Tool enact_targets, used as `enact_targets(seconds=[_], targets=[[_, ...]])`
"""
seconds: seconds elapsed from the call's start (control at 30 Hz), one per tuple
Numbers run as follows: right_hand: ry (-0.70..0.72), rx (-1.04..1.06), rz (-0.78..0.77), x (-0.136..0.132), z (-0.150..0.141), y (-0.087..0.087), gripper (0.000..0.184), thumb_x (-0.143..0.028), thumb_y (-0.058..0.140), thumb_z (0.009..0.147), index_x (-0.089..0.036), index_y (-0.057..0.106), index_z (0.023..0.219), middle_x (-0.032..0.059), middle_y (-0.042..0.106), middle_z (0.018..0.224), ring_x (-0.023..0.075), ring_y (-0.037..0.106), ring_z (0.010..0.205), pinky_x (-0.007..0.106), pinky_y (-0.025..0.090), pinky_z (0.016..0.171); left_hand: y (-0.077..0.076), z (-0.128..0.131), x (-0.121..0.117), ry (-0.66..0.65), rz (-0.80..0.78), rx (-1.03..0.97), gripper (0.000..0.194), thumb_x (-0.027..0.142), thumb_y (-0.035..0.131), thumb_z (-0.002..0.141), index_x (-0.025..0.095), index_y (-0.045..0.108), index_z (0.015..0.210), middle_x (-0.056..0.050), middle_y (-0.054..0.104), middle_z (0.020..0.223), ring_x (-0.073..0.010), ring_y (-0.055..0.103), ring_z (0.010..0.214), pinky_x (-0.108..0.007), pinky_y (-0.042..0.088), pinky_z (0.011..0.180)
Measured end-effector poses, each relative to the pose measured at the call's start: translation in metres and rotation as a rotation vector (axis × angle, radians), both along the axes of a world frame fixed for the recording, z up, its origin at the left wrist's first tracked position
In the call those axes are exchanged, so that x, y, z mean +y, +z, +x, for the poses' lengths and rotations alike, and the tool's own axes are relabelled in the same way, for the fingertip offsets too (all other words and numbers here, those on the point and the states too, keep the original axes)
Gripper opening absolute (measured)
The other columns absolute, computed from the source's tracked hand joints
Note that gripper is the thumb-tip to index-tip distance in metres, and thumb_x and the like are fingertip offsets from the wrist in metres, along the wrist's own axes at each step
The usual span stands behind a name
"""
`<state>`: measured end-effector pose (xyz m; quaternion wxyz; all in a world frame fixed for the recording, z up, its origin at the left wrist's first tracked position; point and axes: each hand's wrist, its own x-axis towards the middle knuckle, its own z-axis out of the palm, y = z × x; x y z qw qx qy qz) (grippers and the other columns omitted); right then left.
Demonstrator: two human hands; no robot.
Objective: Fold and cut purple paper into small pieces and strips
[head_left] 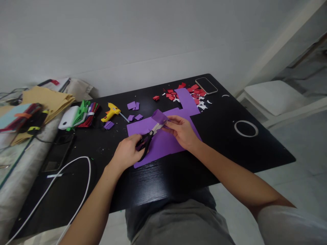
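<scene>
My left hand (128, 149) is closed around the black handles of a pair of scissors (148, 136), whose blades point up and to the right. In my right hand (182, 131) a small strip of purple paper (158, 116) is pinched between thumb and fingers. The blades meet the strip near my right fingertips; whether they are cutting into it I cannot tell. Beneath both hands a large purple sheet (163, 147) lies flat on the black table. A wide purple strip (187, 101) lies behind it, over part of a pile of red paper pieces (195, 89).
A yellow glue gun (111, 112) lies at the back left among small purple pieces (109, 125). A phone (206, 85) is at the far right corner. Bundled green and red craft sticks or strips (81, 114) lie left. A white cable (88, 170) loops across the table's left side.
</scene>
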<state>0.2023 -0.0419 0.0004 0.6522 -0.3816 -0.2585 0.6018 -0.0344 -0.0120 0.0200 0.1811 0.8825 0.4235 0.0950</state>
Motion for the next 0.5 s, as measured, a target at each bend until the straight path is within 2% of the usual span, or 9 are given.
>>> enact_targets(seconds=[0.17, 0.5], targets=[[-0.01, 0.009, -0.003, 0.0005, -0.0006, 0.0001, 0.034, -0.032, 0.098, 0.058, -0.023, 0.077, 0.083, -0.0004, 0.079, 0.087, 0.019, 0.075, 0.088, 0.041, 0.063, 0.096, 0.0023, 0.0009, 0.0004, 0.005, -0.031, -0.012, 0.02, 0.034, 0.057, 0.087, 0.022, 0.05, 0.073, -0.003, 0.059, 0.071, -0.019, 0.055, 0.064, -0.029, 0.034, 0.064], [-0.013, -0.012, 0.001, 0.0008, -0.0003, -0.002, 0.032, -0.031, 0.098, 0.06, -0.024, 0.077, 0.084, -0.0003, 0.079, 0.089, 0.0199, 0.075, 0.092, 0.043, 0.063, 0.097, 0.0042, 0.0005, 0.0006, 0.001, -0.086, -0.054, 0.024, 0.033, 0.058, 0.088, 0.021, 0.05, 0.069, -0.003, 0.06, 0.067, -0.0171, 0.054, 0.061, -0.028, 0.034, 0.062]])
